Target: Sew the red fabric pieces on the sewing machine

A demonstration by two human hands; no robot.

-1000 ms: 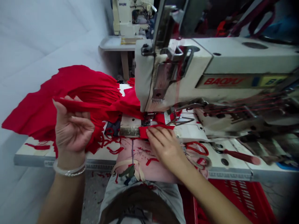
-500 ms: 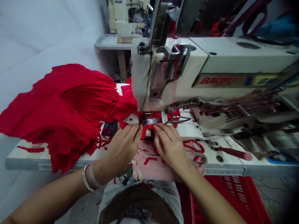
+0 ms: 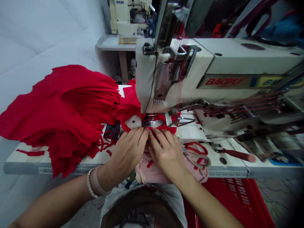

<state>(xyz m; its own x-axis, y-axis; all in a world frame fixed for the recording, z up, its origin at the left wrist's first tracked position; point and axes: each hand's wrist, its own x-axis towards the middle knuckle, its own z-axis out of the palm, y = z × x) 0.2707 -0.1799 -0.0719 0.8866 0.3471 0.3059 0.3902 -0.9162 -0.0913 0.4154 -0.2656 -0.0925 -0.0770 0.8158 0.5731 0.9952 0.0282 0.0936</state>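
A white sewing machine [image 3: 175, 76] threaded with red thread stands before me. Red fabric [image 3: 166, 129] lies under its presser foot [image 3: 149, 119]. Just in front of the foot, my left hand [image 3: 130, 147] is closed on the fabric's near edge, fingertips pinched. Close beside it, my right hand [image 3: 166, 150] grips the same edge, its fingers bent and its fingertips nearly meeting the left ones. The knuckles hide exactly how the cloth sits between the fingers.
A large stack of red fabric pieces [image 3: 64, 104] covers the left of the table. Red-handled scissors [image 3: 196, 148] and a red-handled tool [image 3: 237, 155] lie at the right. A pink cloth [image 3: 154, 172] with red scraps hangs at the front edge. Below right is a red basket [image 3: 237, 199].
My right hand has moved left and closer to my left hand, and the two now nearly touch. The red fabric edge has shifted with it at the presser foot.
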